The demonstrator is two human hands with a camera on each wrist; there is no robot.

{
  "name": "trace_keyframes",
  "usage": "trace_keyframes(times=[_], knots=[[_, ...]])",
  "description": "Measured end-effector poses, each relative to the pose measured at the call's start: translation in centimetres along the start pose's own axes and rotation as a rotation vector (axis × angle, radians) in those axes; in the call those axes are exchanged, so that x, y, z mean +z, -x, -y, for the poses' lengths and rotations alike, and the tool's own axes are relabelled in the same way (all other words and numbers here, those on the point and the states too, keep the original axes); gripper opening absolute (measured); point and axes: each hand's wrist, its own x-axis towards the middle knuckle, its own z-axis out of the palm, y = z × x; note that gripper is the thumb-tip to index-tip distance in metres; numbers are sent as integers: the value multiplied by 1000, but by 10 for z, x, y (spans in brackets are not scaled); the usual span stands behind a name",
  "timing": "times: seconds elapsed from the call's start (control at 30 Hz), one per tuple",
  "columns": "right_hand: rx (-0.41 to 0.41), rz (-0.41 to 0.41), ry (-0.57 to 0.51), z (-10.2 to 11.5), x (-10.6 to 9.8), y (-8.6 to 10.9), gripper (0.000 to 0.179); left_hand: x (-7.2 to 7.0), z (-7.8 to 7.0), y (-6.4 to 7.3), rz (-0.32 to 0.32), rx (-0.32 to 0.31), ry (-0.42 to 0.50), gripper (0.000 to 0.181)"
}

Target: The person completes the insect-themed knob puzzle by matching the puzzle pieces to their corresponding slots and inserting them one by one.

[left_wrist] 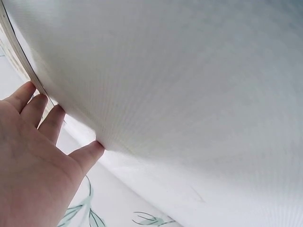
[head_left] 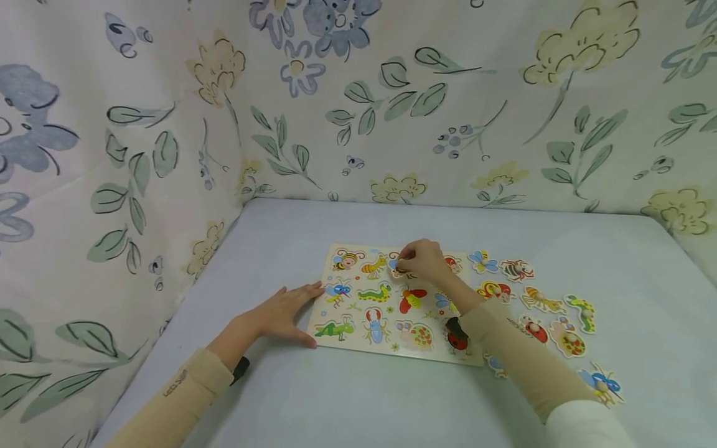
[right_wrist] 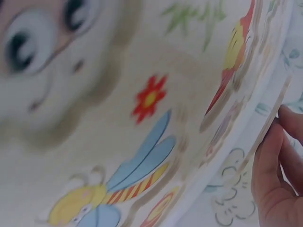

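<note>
A wooden insect puzzle board [head_left: 358, 317] lies on the table, its slots printed with bright bugs. My left hand [head_left: 280, 314] is spread at the board's left side, fingertips and thumb touching its edge; the left wrist view shows those fingertips [left_wrist: 57, 109] along the rim. Over the top row, my right hand [head_left: 426, 261] pinches a bee puzzle piece [head_left: 394, 269] between thumb and fingers. In the right wrist view that thin piece [right_wrist: 267, 127] is seen nearly edge-on, and the printed board surface [right_wrist: 109, 137] fills much of the picture.
Right of the board lie several loose knobbed pieces, among them a spider [head_left: 516, 270], a caterpillar [head_left: 585, 313], a snail [head_left: 570, 341] and a mosquito-like bug [head_left: 602, 382]. Some sit close under the right forearm. A flowered curtain [head_left: 392, 124] stands behind the table [head_left: 291, 392].
</note>
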Motion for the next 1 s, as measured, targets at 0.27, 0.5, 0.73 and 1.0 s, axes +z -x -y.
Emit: trace_keyframes(times=[0.27,0.5,0.73,1.0], knots=[[35,-3,-9,20,18,-10,13,0,2,1,1,-1,-4,109],[42,-8,-18,31,32,-15,12,2,1,-1,1,0,-3,109],[59,-5,-22,34,43,-17,14,2,1,-1,2,10,23,109],[71,-14,-22,35,51,-19,15,0,1,0,4,13,22,109]])
